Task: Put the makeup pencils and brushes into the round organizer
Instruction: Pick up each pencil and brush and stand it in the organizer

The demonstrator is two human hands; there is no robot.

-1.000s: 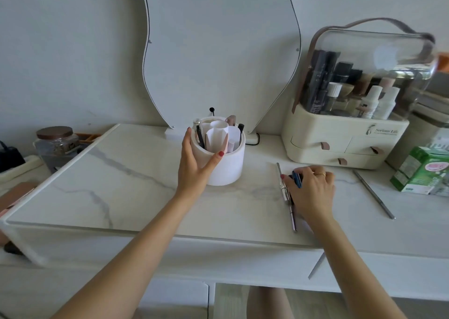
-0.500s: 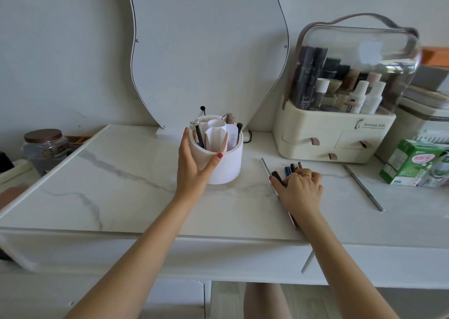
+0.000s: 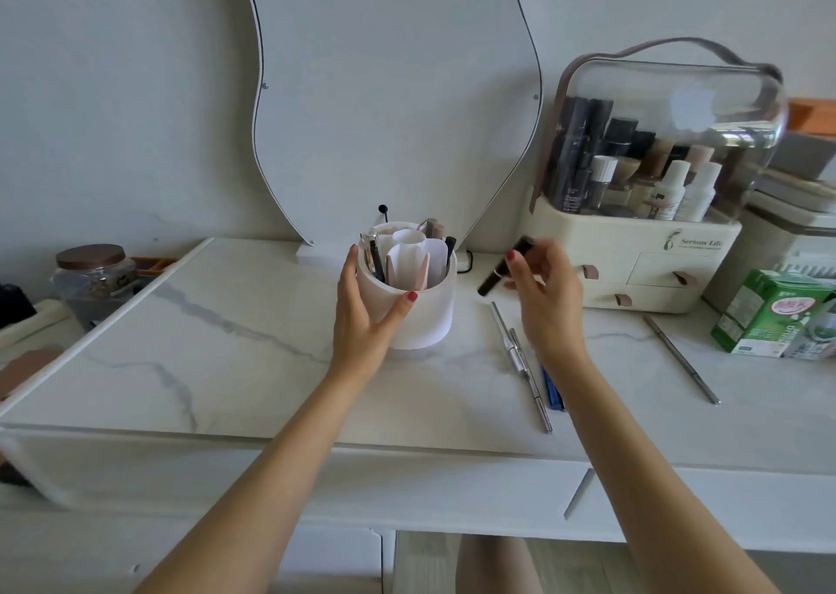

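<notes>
The white round organizer [image 3: 423,304] stands on the marble table [image 3: 226,367] before the mirror [image 3: 393,95], its wedge-shaped compartments holding a few pencils and brushes, and the left hand [image 3: 362,317] cups its side with fingers curved round the wall. The right hand [image 3: 549,295], raised just right of it, pinches a black pencil [image 3: 504,267], blurred and tilted, while silver pencils [image 3: 520,358] and a blue pencil [image 3: 549,390] lie on the table below. The cream case [image 3: 633,258] reading "Serious Life" holds bottles and tubes under its clear lid.
</notes>
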